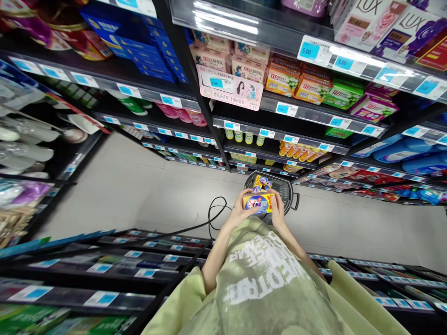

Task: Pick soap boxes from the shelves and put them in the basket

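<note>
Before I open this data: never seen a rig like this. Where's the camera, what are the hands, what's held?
No machine here: these are a person's own bare hands. The single picture comes from a camera worn on the head, looking forward and down, which is why you see the wearer's green shirt at the bottom.

The left hand and right hand hold a yellow-and-blue pack between them. Just beyond it is a dark basket with more yellow-and-blue packs inside. Around it is pale floor, with stocked shelves on several sides. A black cable loops at left; I can't tell whether it touches the floor.
</note>
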Motion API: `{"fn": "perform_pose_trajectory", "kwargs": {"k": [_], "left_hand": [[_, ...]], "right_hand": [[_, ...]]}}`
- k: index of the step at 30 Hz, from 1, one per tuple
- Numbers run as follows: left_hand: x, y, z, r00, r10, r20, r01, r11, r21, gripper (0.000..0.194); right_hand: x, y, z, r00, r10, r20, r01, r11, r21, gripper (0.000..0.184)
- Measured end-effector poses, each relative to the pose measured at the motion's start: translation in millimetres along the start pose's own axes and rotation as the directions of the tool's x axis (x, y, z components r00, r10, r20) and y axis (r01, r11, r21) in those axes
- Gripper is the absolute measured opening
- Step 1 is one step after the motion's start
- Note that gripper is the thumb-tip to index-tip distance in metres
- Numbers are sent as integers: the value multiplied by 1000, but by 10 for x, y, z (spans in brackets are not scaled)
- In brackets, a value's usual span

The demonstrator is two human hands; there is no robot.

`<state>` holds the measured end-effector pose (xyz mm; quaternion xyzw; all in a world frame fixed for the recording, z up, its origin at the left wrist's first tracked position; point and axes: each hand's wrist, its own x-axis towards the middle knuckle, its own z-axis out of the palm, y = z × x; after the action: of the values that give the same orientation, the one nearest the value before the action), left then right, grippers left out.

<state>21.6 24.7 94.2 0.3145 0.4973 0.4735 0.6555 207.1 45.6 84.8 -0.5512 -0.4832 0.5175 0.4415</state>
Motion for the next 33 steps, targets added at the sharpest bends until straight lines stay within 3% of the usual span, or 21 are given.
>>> {"fn": "perform_pose_trajectory", "kwargs": {"k": [2,4,6,12,16,21,26,29,33], "left_hand": [[-39,62,-26,999,47,-3,-46,999,23,84],[-63,109,-72,994,105,0,-105,991,85,90],[-74,135,-132,986,163,42,-168,970,177,97],[-57,129,-279,926,328,189,-377,845,379,81],[-31,132,-302,890,399,220,-455,794,403,78],[-13,138,-298,912,364,188,-409,823,393,79],[-30,124,-216,935,320,155,-354,873,334,85],[-48,93,-142,956,252,154,-280,937,209,96],[-72,7,-103,940,145,309,-125,989,-83,108]], "right_hand": [[33,-48,-69,989,-4,146,0,1000,28,63],[70,-89,-135,959,-36,280,18,998,67,89],[96,-122,-184,931,-85,355,63,995,74,103],[100,-226,-191,917,-137,375,147,989,1,74],[109,-309,-158,913,-193,360,199,980,21,69],[120,-310,-155,914,-175,365,193,981,-11,68],[147,-215,-201,924,-136,358,132,991,35,80],[209,-237,-308,916,-136,379,135,990,30,93],[319,-424,-545,860,-130,493,183,981,-60,107]]}}
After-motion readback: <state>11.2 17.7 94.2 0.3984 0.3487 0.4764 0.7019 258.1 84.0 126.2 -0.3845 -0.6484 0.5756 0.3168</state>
